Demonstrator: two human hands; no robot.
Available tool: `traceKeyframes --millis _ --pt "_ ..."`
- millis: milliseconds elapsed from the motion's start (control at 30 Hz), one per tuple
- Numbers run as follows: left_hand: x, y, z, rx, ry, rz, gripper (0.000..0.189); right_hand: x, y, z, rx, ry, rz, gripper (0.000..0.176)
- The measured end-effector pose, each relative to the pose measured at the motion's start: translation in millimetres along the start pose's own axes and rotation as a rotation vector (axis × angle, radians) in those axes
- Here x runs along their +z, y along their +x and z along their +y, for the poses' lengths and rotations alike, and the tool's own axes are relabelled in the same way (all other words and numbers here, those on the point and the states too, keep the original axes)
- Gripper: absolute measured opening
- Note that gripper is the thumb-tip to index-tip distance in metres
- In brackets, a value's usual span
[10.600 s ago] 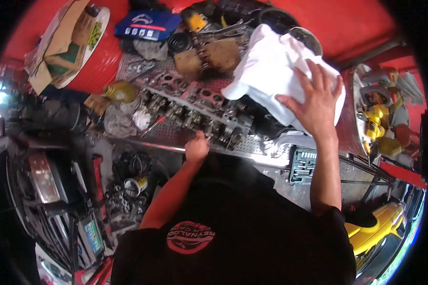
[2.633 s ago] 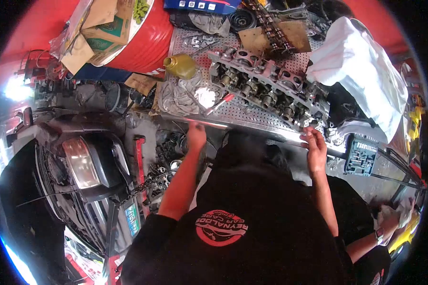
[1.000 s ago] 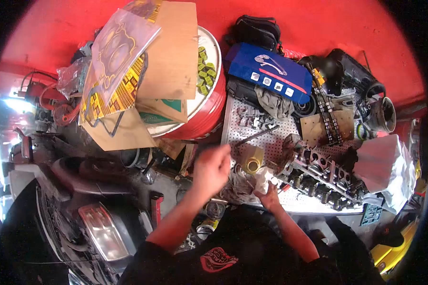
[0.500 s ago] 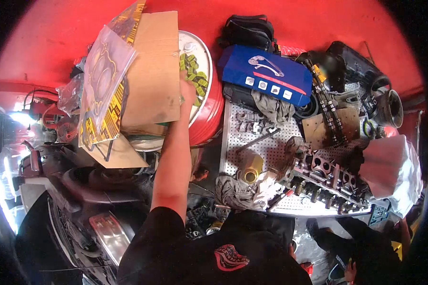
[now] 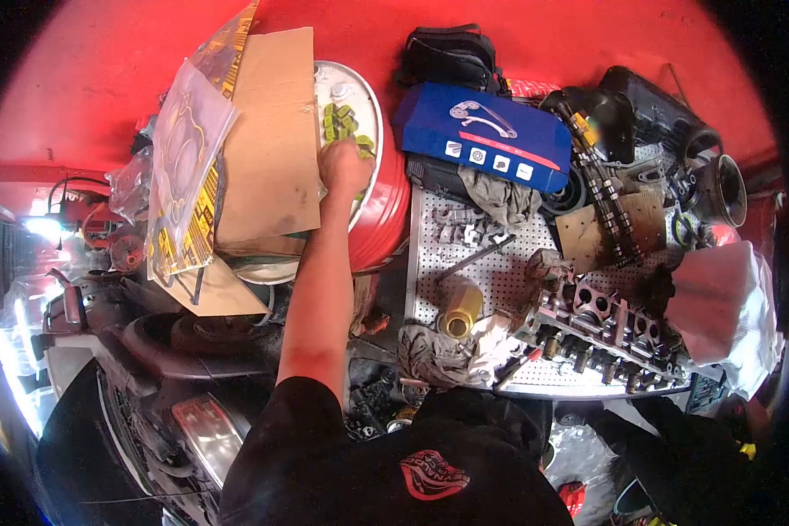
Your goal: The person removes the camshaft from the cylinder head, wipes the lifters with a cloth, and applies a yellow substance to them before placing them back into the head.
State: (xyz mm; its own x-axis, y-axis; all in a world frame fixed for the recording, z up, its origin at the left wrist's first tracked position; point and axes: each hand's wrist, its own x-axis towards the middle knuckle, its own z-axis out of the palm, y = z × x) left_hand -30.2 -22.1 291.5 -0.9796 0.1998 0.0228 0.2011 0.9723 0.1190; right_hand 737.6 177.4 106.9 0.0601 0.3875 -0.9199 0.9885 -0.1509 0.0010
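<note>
My left hand (image 5: pixel 345 167) reaches over the pale round top (image 5: pixel 331 77) of a red drum (image 5: pixel 386 215). Its fingers are curled down at a cluster of small yellow-green, block-like pieces (image 5: pixel 337 121). Whether one of them is in my fingers is hidden by the hand. Close to its left stands an open cardboard box (image 5: pixel 267 140), with a clear-bagged gasket (image 5: pixel 184 136) leaning on it. My right hand is out of view.
To the right, a perforated metal tabletop (image 5: pixel 425 280) holds a cylinder head (image 5: pixel 600 311), camshafts (image 5: pixel 603 188), a blue timing-kit box (image 5: pixel 486 136), a gold cylinder (image 5: pixel 461 311) and rags (image 5: pixel 434 353). A dark vehicle front (image 5: pixel 140 377) is at lower left.
My left hand has come out from partly behind the cardboard flap and now shows as a closed hand at the green pieces. The view has shifted slightly.
</note>
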Motion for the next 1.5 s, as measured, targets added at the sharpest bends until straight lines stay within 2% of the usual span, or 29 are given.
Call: traceKeyframes --millis 100,200,300,367,433,467,500,533,567,600,633,700,767,867,967,1067,1167,1333,1433,1467,1500 --pt "-6.7 -2.7 3.9 -0.015 -0.026 0.011 0.03 -1.1 2.1 -1.3 -0.005 -0.003 -0.007 0.045" --pt "-0.3 -14.9 0.1 0.077 -0.112 0.313 0.026 -2.3 0.1 2.5 -0.003 -0.008 -0.019 0.042" --pt "-0.8 -61.5 22.8 -0.12 -0.434 0.259 0.029 -5.5 -1.8 3.2 -0.027 -0.031 -0.035 0.039" --pt "-21.3 -111.0 51.7 -0.007 -0.489 0.22 0.031 -7.9 2.7 5.3 -0.09 -0.075 -0.063 0.037" --pt "-28.5 -152.5 71.2 0.237 -0.507 0.404 0.031 -15.5 21.5 6.4 -0.315 -0.163 -0.129 0.036" --pt "-31.8 -171.2 79.8 0.327 -0.495 0.434 0.037 -34.5 -52.6 -75.5 -0.42 -0.209 0.063 0.04" --pt "-34.8 -190.3 89.0 0.355 -0.529 0.399 0.037 -42.6 -110.4 -132.1 -0.532 0.073 0.174 0.039" --pt "-37.9 -209.6 99.2 0.384 -0.569 0.362 0.038 -58.2 -139.7 -171.4 -0.578 -0.025 0.144 0.039" --pt "-39.9 -225.2 109.6 0.417 -0.611 0.34 0.038 -59.5 -161.2 -201.2 -0.765 0.28 0.066 0.037" --pt "-41.1 -241.1 119.4 0.457 -0.691 0.31 0.041 -64.7 -175.3 -225.6 -0.746 0.407 -0.07 0.041" --pt "-41.6 -257.1 126.5 0.478 -0.778 0.27 0.043 -63.8 -186.6 -243.7 -0.765 0.517 -0.184 0.036" --pt "-42.4 -283.4 139.1 0.568 -0.875 0.244 0.043 -60.5 -204.9 -275.5 -0.997 0.513 -0.197 0.033" --pt "-42.9 -313.3 144.3 0.553 -0.98 0.18 0.044 -50.3 -229.5 -301.6 -1.017 0.877 -0.362 0.031" --pt "-48.6 -353.8 149.9 0.481 -1.107 0.1 0.046 -49.3 -228.9 -295.8 -1.142 0.753 -0.516 0.033" --pt "-47.1 -384.7 152.9 0.583 -1.086 0.103 0.045 -51.3 -230.3 -273.5 -1.129 0.733 -0.588 0.022" --pt "-57.0 -416.2 161.2 0.484 -1.156 -0.01 0.049 -59.1 -218.9 -246.2 -1.47 0.548 -0.303 0.018" --pt "-59.8 -448.3 165.3 0.341 -1.324 -0.198 0.047 -87.4 -223.2 -222.2 -1.826 0.152 0.123 0.02" --pt "-77.5 -498.1 196.2 0.31 -1.156 -0.221 0.04 -121.5 -229.8 -169.4 -1.878 -0.029 0.251 0.024" --pt "-81.7 -524.2 214.0 0.414 -1.017 -0.092 0.037 -133.8 -235.1 -142.7 -1.848 0.164 0.155 0.029" --pt "-82.3 -532.1 218.5 0.406 -1.05 -0.119 0.033 -139.0 -234.6 -130.2 -1.716 0.221 0.071 0.04" --pt "-80.0 -541.3 224.6 0.377 -1.115 -0.119 0.034 -145.8 -235.9 -122.0 -1.718 0.196 0.081 0.041"
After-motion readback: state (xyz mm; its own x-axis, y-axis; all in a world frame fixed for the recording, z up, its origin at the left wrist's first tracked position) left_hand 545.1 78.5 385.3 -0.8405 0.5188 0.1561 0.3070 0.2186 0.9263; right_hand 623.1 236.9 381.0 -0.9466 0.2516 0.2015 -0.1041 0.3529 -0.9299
